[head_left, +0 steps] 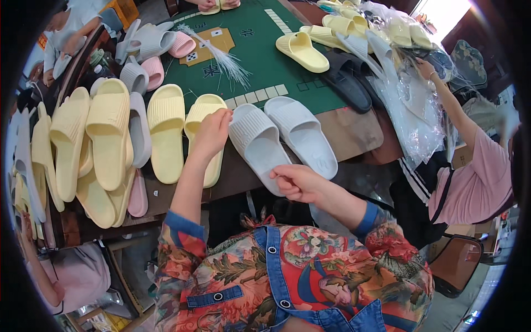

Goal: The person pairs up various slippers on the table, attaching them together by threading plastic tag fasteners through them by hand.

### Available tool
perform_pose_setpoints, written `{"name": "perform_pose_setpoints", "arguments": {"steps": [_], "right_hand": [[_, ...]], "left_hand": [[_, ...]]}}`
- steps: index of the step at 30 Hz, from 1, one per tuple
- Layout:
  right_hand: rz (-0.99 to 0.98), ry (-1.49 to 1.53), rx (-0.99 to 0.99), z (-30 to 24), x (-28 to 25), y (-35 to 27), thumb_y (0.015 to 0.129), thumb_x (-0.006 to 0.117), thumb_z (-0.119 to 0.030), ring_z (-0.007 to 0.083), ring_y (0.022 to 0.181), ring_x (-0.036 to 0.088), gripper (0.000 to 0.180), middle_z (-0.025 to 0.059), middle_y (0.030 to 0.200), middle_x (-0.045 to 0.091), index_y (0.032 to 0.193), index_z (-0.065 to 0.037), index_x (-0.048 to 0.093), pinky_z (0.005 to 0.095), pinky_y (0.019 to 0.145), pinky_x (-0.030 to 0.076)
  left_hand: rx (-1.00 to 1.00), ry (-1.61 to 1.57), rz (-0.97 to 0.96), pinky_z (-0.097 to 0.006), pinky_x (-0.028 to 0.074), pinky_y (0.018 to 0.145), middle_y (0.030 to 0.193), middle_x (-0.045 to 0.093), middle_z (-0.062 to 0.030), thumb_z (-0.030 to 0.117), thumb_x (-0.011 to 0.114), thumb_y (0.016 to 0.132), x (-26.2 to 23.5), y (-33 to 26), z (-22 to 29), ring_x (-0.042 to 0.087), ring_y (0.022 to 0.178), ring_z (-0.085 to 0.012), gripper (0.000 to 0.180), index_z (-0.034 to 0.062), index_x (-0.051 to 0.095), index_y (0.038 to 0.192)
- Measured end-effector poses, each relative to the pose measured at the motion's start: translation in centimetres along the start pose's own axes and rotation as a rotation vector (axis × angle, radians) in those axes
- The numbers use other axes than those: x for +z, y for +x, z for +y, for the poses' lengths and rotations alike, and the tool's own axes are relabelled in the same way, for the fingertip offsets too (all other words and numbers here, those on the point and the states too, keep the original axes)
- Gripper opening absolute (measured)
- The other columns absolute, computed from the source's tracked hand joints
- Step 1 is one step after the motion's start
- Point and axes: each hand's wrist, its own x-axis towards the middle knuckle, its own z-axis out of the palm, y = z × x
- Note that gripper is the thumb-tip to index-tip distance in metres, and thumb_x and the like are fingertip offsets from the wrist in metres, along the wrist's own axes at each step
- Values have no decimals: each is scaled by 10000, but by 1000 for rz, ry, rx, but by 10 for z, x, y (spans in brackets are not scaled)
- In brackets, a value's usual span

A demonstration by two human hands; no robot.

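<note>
Your right hand is nearest, at the bench's near edge, fingers pinched shut on the heel end of a pale grey slipper. Your left hand rests loosely curled on the toe strap of that same slipper, fingertips touching the strap, not clearly gripping. Its grey mate lies just beside it to the right, touching along one side, both soles down near the bench's near edge.

Progress, judged from the layout: sorting looks well along but not done. Yellow slippers lie in a row along the near left edge, more of them heaped at the left corner, with grey and pink ones toward the far left. Another yellow batch sits at the far right. The grey pair in hand looks unpaired or unbagged; nothing on it shows a wrapper.

Packaging: clear plastic bags pile up crumpled along the right edge, some already holding yellow slippers at the far right corner; another person's hand reaches into them. A bundle of white plastic tag ties fans out mid-bench on the green mat. The mat carries a tan square panel and white printed markings; a row of pale tiles runs along its near border. Labels on slippers: can't tell.
</note>
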Motion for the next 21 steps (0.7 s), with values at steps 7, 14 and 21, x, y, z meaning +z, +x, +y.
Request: {"name": "perform_pose_setpoints", "arguments": {"steps": [7,14,21], "right_hand": [[134,105,-95,-22,18,60,926,390,-184,69,417,276,140,-15,578,386,912,-65,463,211,345,171],[236,-246,-157,-41,11,98,915,391,-221,74,438,345,178,-1,628,439,795,-105,455,206,351,221],[189,-166,-262,-32,10,94,906,430,-179,78,474,371,112,11,670,453,900,-82,485,215,370,264]], "left_hand": [[-59,441,-215,-470,449,729,830,614,-214,192,416,893,16,29,7,585,815,-383,258,-2,586,887],[-218,497,-358,-447,474,734,861,620,-229,328,481,853,22,55,6,596,842,-382,396,-27,643,779],[-150,246,-131,-405,475,671,758,628,-181,290,559,799,43,50,-11,613,718,-322,304,-3,626,750]]}}
